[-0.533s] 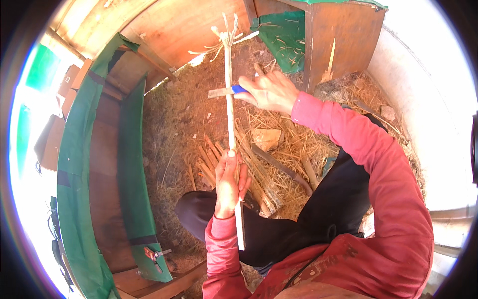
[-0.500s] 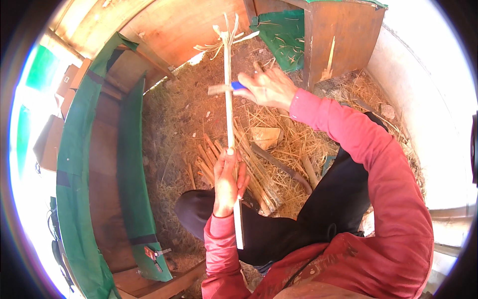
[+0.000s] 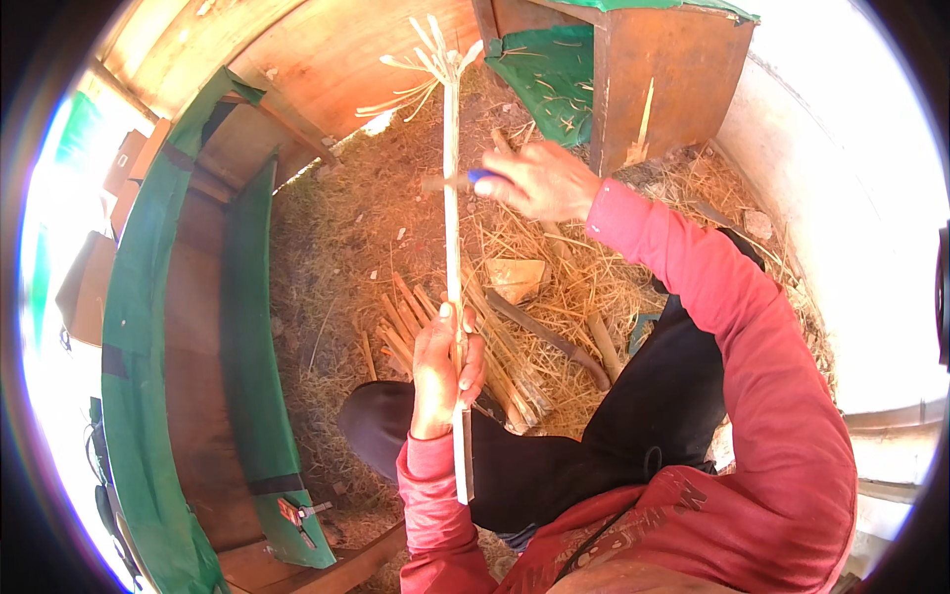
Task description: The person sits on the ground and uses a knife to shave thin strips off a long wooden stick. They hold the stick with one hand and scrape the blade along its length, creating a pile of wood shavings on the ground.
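Observation:
A long pale wooden stick (image 3: 452, 233) stands out away from me, its far end fanned into curled shavings (image 3: 435, 64). My left hand (image 3: 443, 366) is wrapped round its lower part, and the squared near end sticks out below the fist over my lap. Beyond it, my right hand (image 3: 544, 180) grips a knife (image 3: 481, 175) by its blue handle. The knife's blade lies across the stick, below the curls; whether it is cutting in cannot be told. Blur softens the blade and the right fingers.
Split sticks (image 3: 401, 317) and longer slats (image 3: 510, 381) lie on the straw-strewn ground before my knees. Near them are a wood block (image 3: 517, 279) and a dark curved branch (image 3: 554, 337). A green-covered bench (image 3: 259, 327) runs along the left; a wooden box (image 3: 673, 84) stands at far right.
The knife has shifted slightly down along the stick, away from the curled end. The curls are spread more to the left. My left hand keeps its grip, and the whole view has shifted a little.

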Available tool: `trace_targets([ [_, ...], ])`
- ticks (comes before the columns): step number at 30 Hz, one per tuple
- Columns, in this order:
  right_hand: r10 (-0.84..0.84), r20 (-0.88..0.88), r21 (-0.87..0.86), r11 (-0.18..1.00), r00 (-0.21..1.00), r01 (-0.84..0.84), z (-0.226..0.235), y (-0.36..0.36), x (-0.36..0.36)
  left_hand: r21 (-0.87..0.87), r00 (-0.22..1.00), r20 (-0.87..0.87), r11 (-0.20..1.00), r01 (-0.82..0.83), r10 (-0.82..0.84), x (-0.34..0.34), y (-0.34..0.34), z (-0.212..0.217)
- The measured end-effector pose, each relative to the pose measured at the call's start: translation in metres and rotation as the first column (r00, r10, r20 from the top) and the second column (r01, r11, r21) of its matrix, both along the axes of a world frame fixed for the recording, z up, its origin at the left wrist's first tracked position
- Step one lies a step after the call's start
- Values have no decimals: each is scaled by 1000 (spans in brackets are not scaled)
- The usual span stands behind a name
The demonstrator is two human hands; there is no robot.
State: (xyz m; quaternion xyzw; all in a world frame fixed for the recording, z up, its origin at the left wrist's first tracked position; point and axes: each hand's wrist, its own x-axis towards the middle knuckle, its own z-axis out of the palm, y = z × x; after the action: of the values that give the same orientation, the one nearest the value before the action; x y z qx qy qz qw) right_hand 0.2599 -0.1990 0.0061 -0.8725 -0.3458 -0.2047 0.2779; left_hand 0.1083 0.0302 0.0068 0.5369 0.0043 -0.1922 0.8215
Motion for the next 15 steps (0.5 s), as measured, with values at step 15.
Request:
trace_targets([
  [15,-733,-49,-55,680,679,731,13,-75,67,92,996,56,993,-70,65,-17,6,-20],
])
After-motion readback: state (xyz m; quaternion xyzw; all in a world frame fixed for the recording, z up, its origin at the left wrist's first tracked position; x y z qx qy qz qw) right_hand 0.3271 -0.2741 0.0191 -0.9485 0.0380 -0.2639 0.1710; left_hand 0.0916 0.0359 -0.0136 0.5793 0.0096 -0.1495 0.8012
